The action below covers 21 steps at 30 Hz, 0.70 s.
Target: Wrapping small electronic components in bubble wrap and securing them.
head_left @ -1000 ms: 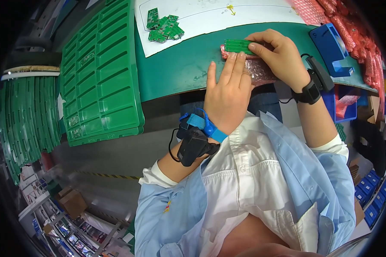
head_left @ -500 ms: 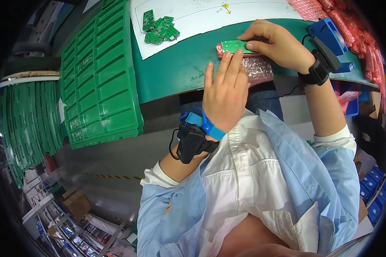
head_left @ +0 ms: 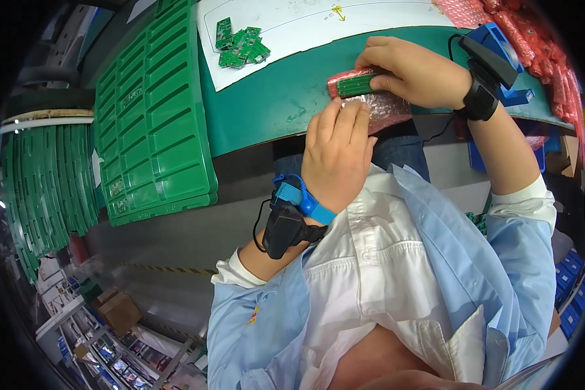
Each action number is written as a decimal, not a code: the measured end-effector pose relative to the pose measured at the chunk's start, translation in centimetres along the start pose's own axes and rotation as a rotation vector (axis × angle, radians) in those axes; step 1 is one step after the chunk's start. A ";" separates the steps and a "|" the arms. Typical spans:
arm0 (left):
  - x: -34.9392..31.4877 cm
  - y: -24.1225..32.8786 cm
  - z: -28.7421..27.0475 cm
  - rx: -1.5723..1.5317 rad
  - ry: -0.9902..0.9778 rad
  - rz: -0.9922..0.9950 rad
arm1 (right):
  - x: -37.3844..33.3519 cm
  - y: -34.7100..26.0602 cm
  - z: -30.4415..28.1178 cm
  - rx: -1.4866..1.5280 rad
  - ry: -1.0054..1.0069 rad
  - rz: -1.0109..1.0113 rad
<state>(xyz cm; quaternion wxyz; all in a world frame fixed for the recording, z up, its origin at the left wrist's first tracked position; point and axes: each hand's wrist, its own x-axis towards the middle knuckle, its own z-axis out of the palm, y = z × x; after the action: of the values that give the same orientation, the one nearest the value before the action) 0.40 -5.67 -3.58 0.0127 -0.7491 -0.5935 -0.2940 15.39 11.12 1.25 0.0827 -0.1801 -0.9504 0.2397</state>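
My right hand (head_left: 406, 70) is closed on a narrow green circuit board (head_left: 355, 85), with the thumb on its near side and the fingers on its far side. Pink bubble wrap (head_left: 340, 77) lies beneath and behind the board; its silvery, crinkled near part (head_left: 389, 107) reaches the table's front edge. At that near part is my left hand (head_left: 337, 146), its fingers side by side and their tips on the wrap; its thumb is partly hidden. Whether one board or a stack is held, I cannot tell.
Several green circuit boards (head_left: 242, 47) lie piled on a white sheet (head_left: 292, 29) on the green tabletop (head_left: 260, 110). A large green compartment tray (head_left: 153, 123) stands at the left. Blue bins (head_left: 491, 42) and a heap of red bubble-wrapped packets (head_left: 545, 58) sit at the right.
My left fingers have drawn back off the board toward me, onto the near part of the wrap. The board has tilted and moved slightly nearer, showing a darker face.
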 end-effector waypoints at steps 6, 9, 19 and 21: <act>0.1 -0.3 -0.3 -0.036 -0.039 -0.003 | 0.5 -0.7 0.9 -0.255 0.293 -0.090; 0.2 -0.5 -0.5 -0.009 -0.042 -0.001 | 0.3 -0.2 2.2 -0.329 0.384 -0.142; 1.0 -0.4 -0.1 0.012 -0.088 0.039 | -2.6 -0.8 2.2 -0.187 0.349 -0.188; 1.2 -0.4 -0.1 0.031 -0.090 0.035 | -2.4 -0.9 1.3 -0.177 0.337 -0.190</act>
<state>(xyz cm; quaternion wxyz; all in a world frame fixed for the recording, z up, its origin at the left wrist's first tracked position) 0.16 -4.53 -3.14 0.0029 -0.7716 -0.5848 -0.2503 17.00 8.92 0.35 0.2467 -0.1338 -0.9532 0.1127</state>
